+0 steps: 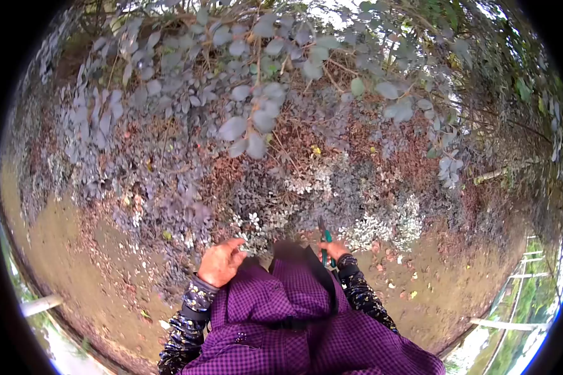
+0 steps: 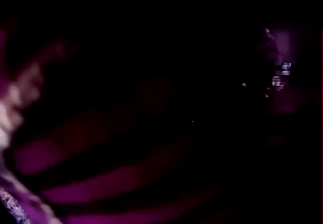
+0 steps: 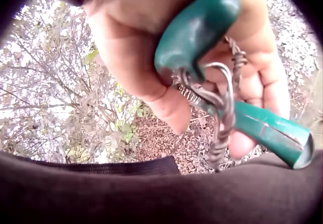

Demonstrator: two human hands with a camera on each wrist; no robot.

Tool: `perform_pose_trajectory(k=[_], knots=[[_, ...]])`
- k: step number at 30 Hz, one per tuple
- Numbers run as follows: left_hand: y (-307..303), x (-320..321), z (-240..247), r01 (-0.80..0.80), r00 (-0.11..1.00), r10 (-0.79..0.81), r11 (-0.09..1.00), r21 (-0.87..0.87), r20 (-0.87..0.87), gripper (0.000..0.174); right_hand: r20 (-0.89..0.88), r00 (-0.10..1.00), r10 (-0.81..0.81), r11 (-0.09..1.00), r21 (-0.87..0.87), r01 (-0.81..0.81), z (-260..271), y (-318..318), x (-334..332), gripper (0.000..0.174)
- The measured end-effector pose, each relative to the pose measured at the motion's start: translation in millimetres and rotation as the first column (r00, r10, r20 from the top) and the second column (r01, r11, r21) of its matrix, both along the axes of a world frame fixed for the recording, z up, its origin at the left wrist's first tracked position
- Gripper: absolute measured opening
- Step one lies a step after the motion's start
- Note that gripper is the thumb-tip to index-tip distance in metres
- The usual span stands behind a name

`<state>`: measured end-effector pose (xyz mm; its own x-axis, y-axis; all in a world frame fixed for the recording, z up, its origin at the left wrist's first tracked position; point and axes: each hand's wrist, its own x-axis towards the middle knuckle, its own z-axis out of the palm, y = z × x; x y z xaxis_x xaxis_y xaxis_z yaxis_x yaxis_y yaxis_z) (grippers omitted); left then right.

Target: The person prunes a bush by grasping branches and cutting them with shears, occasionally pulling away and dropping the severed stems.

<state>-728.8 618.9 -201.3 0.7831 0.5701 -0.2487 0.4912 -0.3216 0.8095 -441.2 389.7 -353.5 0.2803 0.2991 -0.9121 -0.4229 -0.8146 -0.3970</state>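
Observation:
My right hand [image 1: 335, 250] holds green-handled pruning shears [image 1: 326, 239] at the right side of the lap, with the dark blades pointing away from the body. Up close in the right wrist view, one green handle [image 3: 202, 29] lies against the palm and the other slants below the fingers. A coil spring [image 3: 189, 94] and twisted wire [image 3: 222, 128] show between the handles. The left hand [image 1: 221, 262] hangs loosely bent beside the purple checked garment [image 1: 288, 294], holding nothing. Darkness and blurred purple cloth fill most of the left wrist view.
A dense shrub [image 1: 256, 119] with grey-purple leaves spreads in front, its upper branches reaching overhead. Pale leaves [image 1: 388, 225] cluster low at the right. Bare brown soil [image 1: 431, 281] with fallen leaves lies on both sides. Whitish posts [image 1: 510, 324] stand at the lower edges.

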Motion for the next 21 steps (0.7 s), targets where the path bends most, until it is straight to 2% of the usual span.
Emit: perform_pose_trajectory(k=[2, 5, 7, 9, 11, 12, 14, 15, 17, 18, 19, 21], knots=[[-1.6, 14.3, 5.3, 0.093, 0.996, -0.094, 0.992, 0.087, 0.012, 0.029, -0.023, 1.000, -0.001, 1.000, 0.030, 0.002, -0.9, 0.3, -2.2, 0.024], [-14.3, 37.4, 18.2, 0.210, 0.976, -0.214, 0.971, 0.115, 0.030, 0.034, -0.088, 0.995, 0.034, 0.998, 0.051, -0.030, 1.8, -5.4, -4.3, 0.025], [-24.6, 47.5, 29.2, 0.271, 0.962, -0.272, 0.961, 0.047, 0.015, 0.035, -0.133, 0.991, 0.014, 1.000, 0.010, -0.013, -17.7, -14.4, -3.1, 0.038], [-29.3, 48.7, 33.1, 0.317, 0.947, -0.315, 0.947, -0.044, 0.059, 0.034, -0.115, 0.991, 0.074, 0.996, 0.056, -0.068, -36.9, -25.1, 1.2, 0.038], [-29.4, 43.9, 34.0, 0.296, 0.953, -0.295, 0.955, -0.010, 0.070, 0.033, -0.018, 0.999, 0.043, 0.999, -0.013, -0.043, -46.9, -31.5, -0.2, 0.039], [-29.0, 40.4, 35.8, 0.295, 0.954, -0.294, 0.956, 0.006, 0.059, 0.033, -0.023, 0.999, 0.045, 0.999, 0.005, -0.045, -53.9, -35.3, -0.1, 0.039], [-26.7, 36.3, 38.6, 0.193, 0.981, -0.194, 0.980, 0.038, 0.012, 0.033, 0.125, 0.973, 0.197, 0.980, -0.009, -0.197, -87.6, -46.5, 0.5, 0.042], [-26.4, 35.9, 44.8, 0.160, 0.987, -0.159, 0.987, 0.027, -0.033, 0.031, 0.129, 0.977, 0.169, 0.985, 0.003, -0.170, -101.4, -50.0, -0.6, 0.042], [-28.3, 35.9, 49.0, 0.117, 0.992, -0.115, 0.993, -0.028, 0.051, 0.030, 0.329, 0.853, 0.406, 0.912, -0.201, -0.357, -132.0, -57.6, 0.7, 0.047], [-29.3, 38.6, 55.8, 0.115, 0.993, -0.113, 0.992, -0.051, 0.045, 0.029, 0.264, 0.899, 0.349, 0.936, -0.144, -0.321, -164.2, -66.5, 4.0, 0.055], [-30.0, 39.9, 58.7, 0.118, 0.993, -0.118, 0.993, -0.024, 0.014, 0.030, 0.273, 0.902, 0.334, 0.942, -0.137, -0.307, -151.4, -64.1, 5.7, 0.055], [-29.4, 43.2, 60.6, 0.142, 0.988, -0.143, 0.990, -0.010, -0.061, 0.031, 0.293, 0.826, 0.481, 0.875, -0.096, -0.475, -113.2, -54.3, 5.5, 0.057]])
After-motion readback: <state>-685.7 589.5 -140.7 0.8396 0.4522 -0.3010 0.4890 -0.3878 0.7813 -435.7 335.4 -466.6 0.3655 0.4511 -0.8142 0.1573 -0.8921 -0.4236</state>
